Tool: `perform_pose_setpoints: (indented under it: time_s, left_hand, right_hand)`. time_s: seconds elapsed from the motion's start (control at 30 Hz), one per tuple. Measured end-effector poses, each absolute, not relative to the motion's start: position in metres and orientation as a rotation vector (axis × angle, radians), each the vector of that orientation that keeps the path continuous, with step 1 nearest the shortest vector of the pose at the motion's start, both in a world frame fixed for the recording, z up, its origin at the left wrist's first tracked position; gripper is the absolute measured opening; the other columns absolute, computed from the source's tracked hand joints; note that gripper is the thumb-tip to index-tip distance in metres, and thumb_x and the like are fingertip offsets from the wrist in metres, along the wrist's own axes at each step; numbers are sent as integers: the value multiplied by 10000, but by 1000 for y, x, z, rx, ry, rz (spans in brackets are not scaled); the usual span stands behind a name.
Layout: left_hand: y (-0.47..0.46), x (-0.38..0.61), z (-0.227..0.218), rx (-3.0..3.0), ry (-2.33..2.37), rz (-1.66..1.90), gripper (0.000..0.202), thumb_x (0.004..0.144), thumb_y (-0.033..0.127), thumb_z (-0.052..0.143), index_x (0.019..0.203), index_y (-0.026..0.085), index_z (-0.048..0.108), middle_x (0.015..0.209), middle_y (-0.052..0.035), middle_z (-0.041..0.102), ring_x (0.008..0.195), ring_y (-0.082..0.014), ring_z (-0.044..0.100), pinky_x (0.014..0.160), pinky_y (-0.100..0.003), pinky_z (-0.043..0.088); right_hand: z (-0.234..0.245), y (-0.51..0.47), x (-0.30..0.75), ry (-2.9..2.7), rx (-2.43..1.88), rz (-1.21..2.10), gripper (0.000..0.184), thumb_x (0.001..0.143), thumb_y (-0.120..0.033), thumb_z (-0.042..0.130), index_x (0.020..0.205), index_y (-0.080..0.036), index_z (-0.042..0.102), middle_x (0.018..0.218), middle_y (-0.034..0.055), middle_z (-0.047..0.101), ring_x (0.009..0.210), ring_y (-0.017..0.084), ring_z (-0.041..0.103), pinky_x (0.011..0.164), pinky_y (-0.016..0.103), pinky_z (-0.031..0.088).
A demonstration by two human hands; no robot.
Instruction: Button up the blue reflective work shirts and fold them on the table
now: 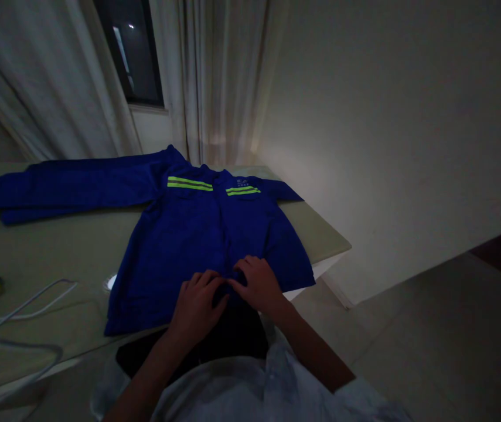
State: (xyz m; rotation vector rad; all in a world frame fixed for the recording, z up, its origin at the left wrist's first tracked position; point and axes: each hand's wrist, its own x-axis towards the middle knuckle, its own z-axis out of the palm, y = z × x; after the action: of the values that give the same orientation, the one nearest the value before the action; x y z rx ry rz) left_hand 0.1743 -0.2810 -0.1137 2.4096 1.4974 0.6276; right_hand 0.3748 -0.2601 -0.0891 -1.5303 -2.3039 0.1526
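— So, how far along does the blue jacket [197, 234] look?
— Early, I'd judge. It lies flat and front-up on the table [57, 258], spread away from both hands, with its lower hem right under them.
— And the hands?
— The left hand [197, 305] and right hand [259, 284] sit close together, fingers curled, pinching cloth where the two front panels meet at the hem. Whether a button or a zip sits between the fingertips, I cannot tell.
— What seems done?
— The front looks closed up to the yellow stripes [188, 183] beyond the hands.
— And what's left?
— The long sleeve [65, 190] stretches out far to the left of the left hand, unfolded. A white hanger [21, 305] lies bare on that side too.
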Motion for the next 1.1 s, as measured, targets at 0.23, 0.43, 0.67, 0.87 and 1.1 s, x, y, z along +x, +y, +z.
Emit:
perform_pose_setpoints:
  time_s: [0.23, 0.43, 0.67, 0.87, 1.1]
  left_hand:
    - [-290, 176, -119, 2440, 1560, 704, 310, 931, 319, 737, 1231, 274, 674, 1290, -52, 695, 1140, -288, 605, 915, -465, 453]
    - [-291, 178, -134, 2807, 1328, 891, 334, 986, 125, 597, 1300, 220, 663, 1251, -67, 737, 1130, -251, 652, 956, -438, 463]
    - [-294, 184, -134, 2932, 1250, 1060, 330, 946, 12, 494, 1159, 163, 695, 1131, -56, 777, 957, -216, 701, 845, -379, 521]
    - [-279, 180, -111, 2968, 1302, 1272, 443, 1036, 56, 292, 1123, 145, 716, 1107, -55, 791, 925, -183, 715, 732, -327, 519]
    - [-268, 175, -100, 2794, 1127, 1594, 409, 1061, 82, 348, 967, 181, 733, 968, -18, 793, 1004, -161, 699, 984, -320, 470]
  right_hand:
    - [-86, -246, 372, -2490, -1546, 139, 133, 1049, -305, 615, 1090, -214, 704, 1060, 62, 740, 1020, 233, 657, 855, 354, 436]
    - [-74, -235, 364, -2725, -1555, -69, 136, 1045, -189, 550, 1085, -173, 679, 1053, 102, 731, 975, 238, 688, 821, 335, 487]
    - [-35, -168, 364, -3071, -1284, -49, 220, 971, -116, 577, 1170, -163, 658, 1118, 124, 708, 965, 236, 701, 767, 296, 491]
    - [-10, -66, 336, -3396, -984, 701, 105, 943, -119, 652, 1011, -130, 733, 1026, 75, 739, 924, 173, 673, 735, 232, 441]
    - [1, -55, 330, -3518, -914, 822, 147, 900, -170, 673, 1033, -138, 729, 974, 63, 745, 815, 180, 647, 641, 256, 396]
